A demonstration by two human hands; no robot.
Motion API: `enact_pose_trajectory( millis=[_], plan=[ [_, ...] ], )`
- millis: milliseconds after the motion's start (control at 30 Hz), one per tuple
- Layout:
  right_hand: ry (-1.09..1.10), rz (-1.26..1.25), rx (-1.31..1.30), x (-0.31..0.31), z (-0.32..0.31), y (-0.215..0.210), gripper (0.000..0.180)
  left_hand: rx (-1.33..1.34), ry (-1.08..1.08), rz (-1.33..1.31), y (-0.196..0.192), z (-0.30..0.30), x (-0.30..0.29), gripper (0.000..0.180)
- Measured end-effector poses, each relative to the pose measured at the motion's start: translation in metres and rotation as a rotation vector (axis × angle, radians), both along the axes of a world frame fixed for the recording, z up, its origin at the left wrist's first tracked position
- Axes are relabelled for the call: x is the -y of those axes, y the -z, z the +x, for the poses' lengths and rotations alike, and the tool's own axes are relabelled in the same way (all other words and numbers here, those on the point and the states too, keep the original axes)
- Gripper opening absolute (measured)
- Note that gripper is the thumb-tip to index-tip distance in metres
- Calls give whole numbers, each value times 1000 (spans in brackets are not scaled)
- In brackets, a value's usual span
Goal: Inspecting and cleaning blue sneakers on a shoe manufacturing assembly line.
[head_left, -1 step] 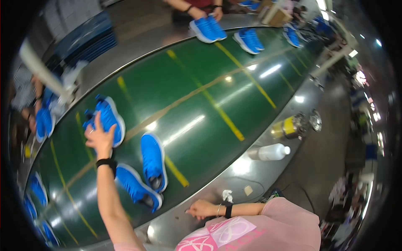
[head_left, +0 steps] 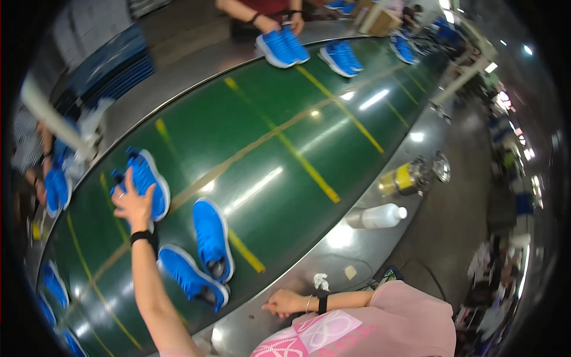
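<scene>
Over the left part of the green belt [head_left: 250,178], my left hand [head_left: 134,205] reaches with fingers spread. It is at a blue shoe [head_left: 150,181] with a white sole, and its fingers overlap that shoe and a second blue one largely hidden behind them. Whether the fingertips press on them I cannot tell. Nearer to me lie two more blue shoes, one [head_left: 211,235] pointing away and another [head_left: 189,273] tilted beside it, openings toward me. My right hand [head_left: 285,303] rests by the metal edge, fingers curled, with nothing visible in it.
On the metal ledge [head_left: 327,262] stand a white bottle [head_left: 380,216] and a yellow-banded clear jar [head_left: 404,178], near a crumpled tissue [head_left: 321,281]. Across the belt a co-worker's hands hold blue shoes [head_left: 282,46]. Another person at far left handles blue shoes [head_left: 57,189]. More shoes [head_left: 341,58] sit farther along.
The whole picture has shifted slightly to the left. My left hand stays at the same shoe with its fingers spread, and my right hand keeps its place by the edge.
</scene>
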State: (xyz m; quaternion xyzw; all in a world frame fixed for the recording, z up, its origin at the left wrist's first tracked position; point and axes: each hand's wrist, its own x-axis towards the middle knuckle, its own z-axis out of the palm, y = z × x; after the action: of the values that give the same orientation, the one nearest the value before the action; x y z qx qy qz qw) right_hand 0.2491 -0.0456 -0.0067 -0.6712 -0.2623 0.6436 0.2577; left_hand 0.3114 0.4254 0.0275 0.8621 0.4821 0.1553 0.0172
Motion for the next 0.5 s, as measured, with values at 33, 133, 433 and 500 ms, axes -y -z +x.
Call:
enact_pose_trajectory(
  millis=[33,133,433,500],
  plan=[
    [34,-16,7,2,0,0,51,-2,-18,-1,9,15,-10,90],
    [69,-36,63,6,2,-1,53,-101,-87,-151,18,54,-25,98],
    [38,-1,226,-4,4,-8,56,-95,-239,-304,12,71,-52,81],
    [37,-23,178,-6,6,-15,56,-31,-199,-199,21,63,-35,79]
  ],
)
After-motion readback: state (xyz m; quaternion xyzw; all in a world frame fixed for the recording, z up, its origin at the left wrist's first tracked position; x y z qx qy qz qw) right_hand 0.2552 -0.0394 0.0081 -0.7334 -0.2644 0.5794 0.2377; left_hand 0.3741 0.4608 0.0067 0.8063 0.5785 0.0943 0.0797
